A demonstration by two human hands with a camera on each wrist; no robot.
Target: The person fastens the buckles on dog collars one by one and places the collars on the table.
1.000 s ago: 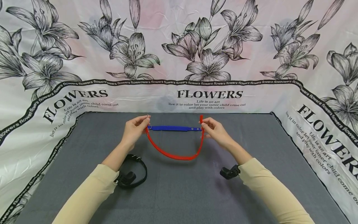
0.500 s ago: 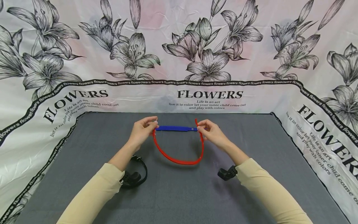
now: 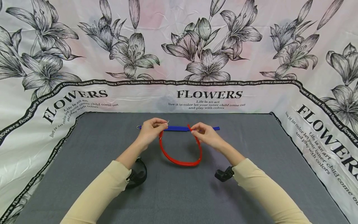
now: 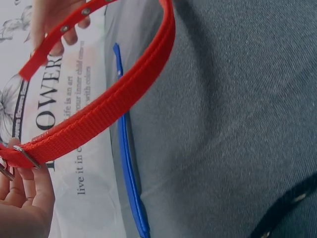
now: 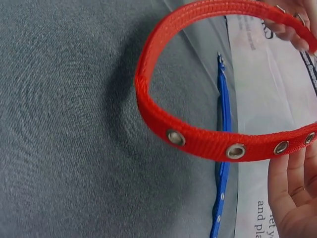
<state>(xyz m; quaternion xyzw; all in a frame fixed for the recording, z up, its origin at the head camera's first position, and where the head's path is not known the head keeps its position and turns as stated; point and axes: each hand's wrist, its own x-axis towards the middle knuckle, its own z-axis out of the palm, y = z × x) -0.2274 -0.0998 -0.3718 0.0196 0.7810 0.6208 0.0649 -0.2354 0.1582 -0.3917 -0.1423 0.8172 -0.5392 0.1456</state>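
Note:
A red collar [image 3: 183,163] hangs in a U-shaped loop above the grey cloth, held between both hands. At its buckle end, my left hand [image 3: 151,132] pinches the strap beside the metal buckle [image 4: 27,156], thumb against fingers. The punched end is gripped by my right hand [image 3: 208,135], and its tip sticks up past the fingertips. Metal eyelets [image 5: 235,150] line this end in the right wrist view. Behind the hands, a blue collar [image 3: 177,128] lies stretched out flat on the cloth, partly covered by them.
A black collar [image 3: 145,174] lies looped on the grey cloth [image 3: 179,193], partly hidden under my left wrist and its camera. Behind the cloth rises a white floral backdrop [image 3: 156,102]. A black wrist camera [image 3: 224,175] sits by my right sleeve.
Both hands have moved toward each other, the left one farther to the right. The red collar's ends are closer together and its loop is narrower. More of the blue collar's ends shows.

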